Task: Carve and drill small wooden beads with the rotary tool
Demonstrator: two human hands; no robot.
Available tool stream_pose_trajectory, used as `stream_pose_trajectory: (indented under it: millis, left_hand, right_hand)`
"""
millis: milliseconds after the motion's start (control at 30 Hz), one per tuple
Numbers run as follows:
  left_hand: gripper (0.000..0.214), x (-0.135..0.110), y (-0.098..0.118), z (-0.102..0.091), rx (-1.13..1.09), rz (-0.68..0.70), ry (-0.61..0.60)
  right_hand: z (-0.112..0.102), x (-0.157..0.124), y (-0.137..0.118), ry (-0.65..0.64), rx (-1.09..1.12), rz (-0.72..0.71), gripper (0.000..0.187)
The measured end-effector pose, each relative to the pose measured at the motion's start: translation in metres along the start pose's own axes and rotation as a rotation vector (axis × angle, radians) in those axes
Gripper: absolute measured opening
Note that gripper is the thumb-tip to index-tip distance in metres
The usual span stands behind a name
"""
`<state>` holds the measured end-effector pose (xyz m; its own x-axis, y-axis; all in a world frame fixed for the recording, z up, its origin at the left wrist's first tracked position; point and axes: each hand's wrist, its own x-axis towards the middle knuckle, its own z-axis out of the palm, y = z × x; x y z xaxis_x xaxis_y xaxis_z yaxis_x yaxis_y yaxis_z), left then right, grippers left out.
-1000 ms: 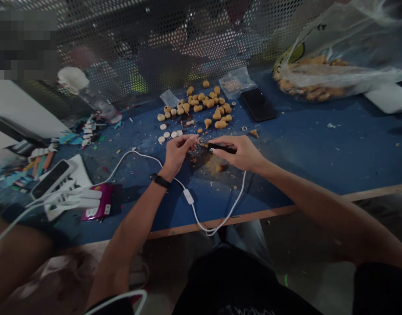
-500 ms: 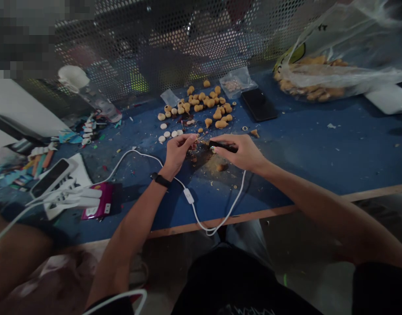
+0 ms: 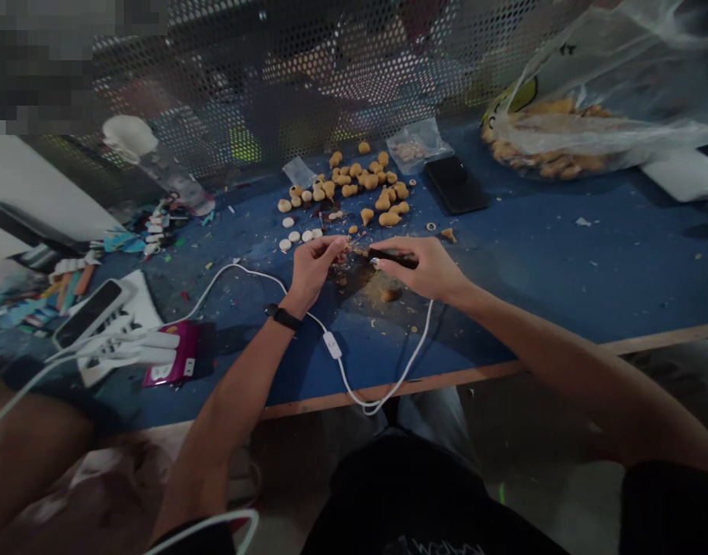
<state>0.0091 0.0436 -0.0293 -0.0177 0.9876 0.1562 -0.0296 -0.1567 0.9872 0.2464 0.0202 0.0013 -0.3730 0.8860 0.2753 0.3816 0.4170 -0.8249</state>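
on the blue-topped workbench [image 3: 562,262], both hands work close together just in front of a scatter of shavings. the left hand [image 3: 316,266] has its thumb and fingertips pressed together, pinching a tiny tan piece [image 3: 346,245], though the view is dim and it looks like a bead-sized gourd at best. the right hand [image 3: 415,266] wraps its fingers around a black pen-shaped tool [image 3: 393,259], whose tip points at the pinched piece and seems almost to touch it. a white cable [image 3: 354,381] with an inline switch [image 3: 332,345] loops across the bench below the hands. beyond them lies a cluster of small tan gourds [image 3: 359,189], with pale cut discs [image 3: 293,237] at its near left. a black phone [image 3: 456,185] rests to the right of the cluster, beside a small zip bag [image 3: 417,145]. more gourds fill a clear plastic bag [image 3: 554,142] at the far right, against a perforated metal screen [image 3: 273,77].
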Motion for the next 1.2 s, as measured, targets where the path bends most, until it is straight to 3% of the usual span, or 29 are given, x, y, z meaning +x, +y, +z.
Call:
stream_pose_trajectory:
  millis: [667,1200]
  left_hand:
    - [0.040,0.0011,-0.0057,-0.0027,0.047,-0.008,0.024]
    - [0.041,0.0007,-0.0021,-0.0014,0.055,-0.016,0.018]
  right_hand:
    - [0.0005,-0.0015,0.0024,-0.013,-0.012,-0.067,0.033]
    - [0.0005,-0.0016,0.0014,0.011,-0.003,-0.024,0.034]
